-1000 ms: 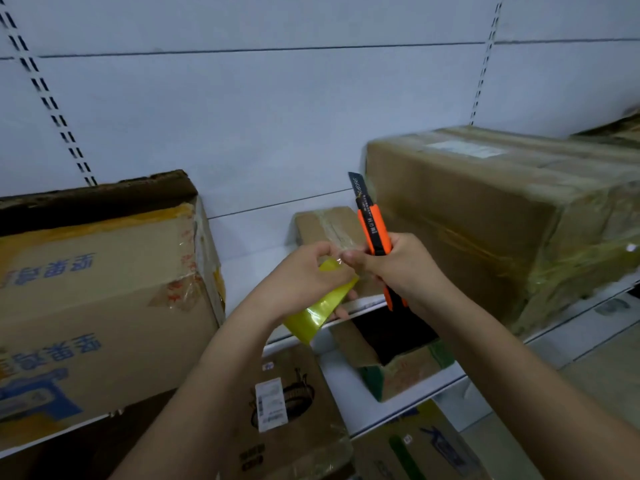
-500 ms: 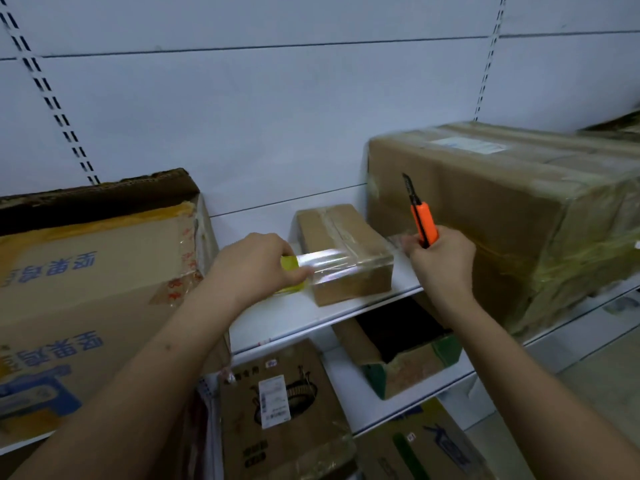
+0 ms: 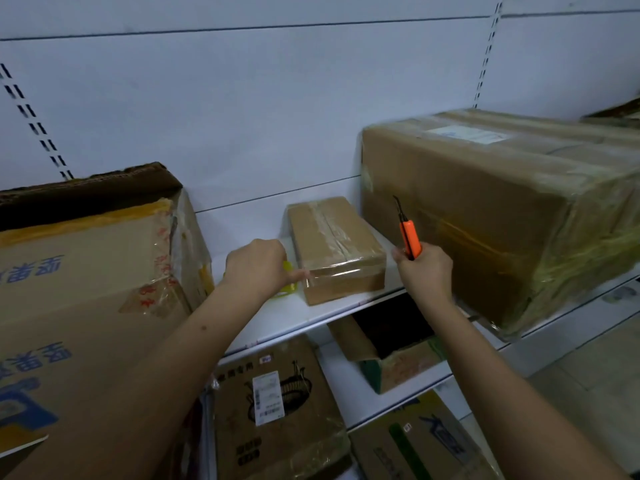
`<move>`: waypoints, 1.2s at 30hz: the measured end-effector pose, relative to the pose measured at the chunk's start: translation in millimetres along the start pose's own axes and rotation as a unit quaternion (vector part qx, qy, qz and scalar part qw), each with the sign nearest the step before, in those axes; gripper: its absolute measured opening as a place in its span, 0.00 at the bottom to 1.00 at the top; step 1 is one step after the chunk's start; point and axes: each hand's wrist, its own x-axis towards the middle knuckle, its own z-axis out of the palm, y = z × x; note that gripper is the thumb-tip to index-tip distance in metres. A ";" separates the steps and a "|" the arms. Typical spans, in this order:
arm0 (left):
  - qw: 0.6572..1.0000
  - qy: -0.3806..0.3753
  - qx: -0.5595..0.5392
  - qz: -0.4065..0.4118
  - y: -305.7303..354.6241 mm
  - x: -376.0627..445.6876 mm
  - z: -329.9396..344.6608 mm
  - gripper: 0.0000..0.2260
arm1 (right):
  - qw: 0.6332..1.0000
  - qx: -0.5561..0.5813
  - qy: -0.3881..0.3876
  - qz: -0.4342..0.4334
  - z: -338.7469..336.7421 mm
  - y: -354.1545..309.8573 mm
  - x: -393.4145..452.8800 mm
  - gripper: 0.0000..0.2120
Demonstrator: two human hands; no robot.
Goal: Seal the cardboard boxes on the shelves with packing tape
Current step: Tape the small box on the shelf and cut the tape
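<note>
A white metal shelving unit (image 3: 284,313) with a pale back panel fills the view from a head-worn camera. On its upper shelf, far left, stands a large cardboard box printed with blue characters (image 3: 79,306), its top flap raised. At the right sits a large brown box wrapped in clear tape (image 3: 502,209), with a white label on top. Between them, lying flat on the shelf, is a small cardboard box (image 3: 334,244) with clear tape along its top seam and over its front edge. Below, on the lower shelves, are an open box with green sides (image 3: 398,362) and a box with a barcode label (image 3: 273,403). The left hand (image 3: 258,268) is curled around a yellow-green roll of packing tape (image 3: 288,287), mostly hidden, just beside the small box's left front corner. The right hand (image 3: 424,271) grips an orange utility knife (image 3: 408,237), blade up, between the small box and the wrapped box.
</note>
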 end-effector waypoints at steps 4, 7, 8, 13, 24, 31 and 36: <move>1.000 -0.006 -0.016 0.021 -2.4 1.7 6.9 0.25 | 0.998 0.029 -0.042 0.041 11.0 7.0 8.0 0.13; 0.996 0.022 0.019 0.088 1.0 -4.1 10.4 0.26 | 0.997 0.018 -0.064 0.030 14.1 12.9 9.5 0.16; 0.992 0.033 0.029 0.118 2.1 -5.1 11.8 0.27 | 0.997 0.012 -0.068 0.026 13.6 15.6 9.5 0.18; 0.960 0.078 0.073 0.259 2.9 0.1 30.9 0.27 | 1.000 0.013 0.003 0.018 6.8 12.6 -2.2 0.18; 0.955 0.167 0.013 0.244 15.3 5.7 54.5 0.22 | 0.968 -0.011 -0.050 -0.244 46.4 12.0 -19.3 0.08; 0.974 0.088 -0.015 0.210 20.5 4.5 46.2 0.21 | 0.988 0.138 0.007 -0.066 35.8 7.2 -11.8 0.12; 0.966 0.045 -0.121 0.226 10.2 9.7 46.9 0.24 | 0.987 0.135 -0.081 0.023 26.2 14.1 5.1 0.15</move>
